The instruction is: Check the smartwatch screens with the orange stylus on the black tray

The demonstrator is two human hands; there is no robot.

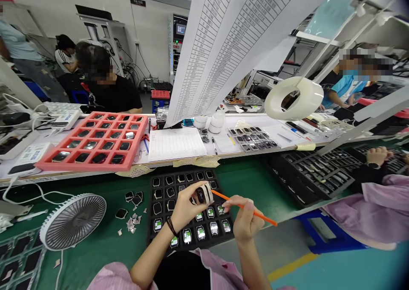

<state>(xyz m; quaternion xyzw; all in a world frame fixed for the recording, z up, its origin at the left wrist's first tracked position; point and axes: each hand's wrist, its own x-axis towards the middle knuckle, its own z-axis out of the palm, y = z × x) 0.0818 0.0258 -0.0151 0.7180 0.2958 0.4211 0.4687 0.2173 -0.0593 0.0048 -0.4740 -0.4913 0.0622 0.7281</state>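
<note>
Above a black foam tray [148,234] of square watch-like devices, my left hand [187,204] grips a small dark device with a pale band around it [204,194] between thumb and fingers. My right hand [246,221], to its right, is closed on a thin orange stick [266,218]. The stick's left end reaches the side of the held device; whether it touches cannot be told. Several devices in the tray's lower rows show green and white screens, while those in the upper rows look dark.
A white fan [75,221] stands left of the tray, near loose devices [121,213] and small scraps [132,224]. A red foam tray [137,143] lies on the raised shelf. Hanging paper sheets [211,47] and a tape roll [271,102] are ahead. A co-worker's hand [378,155] is at right.
</note>
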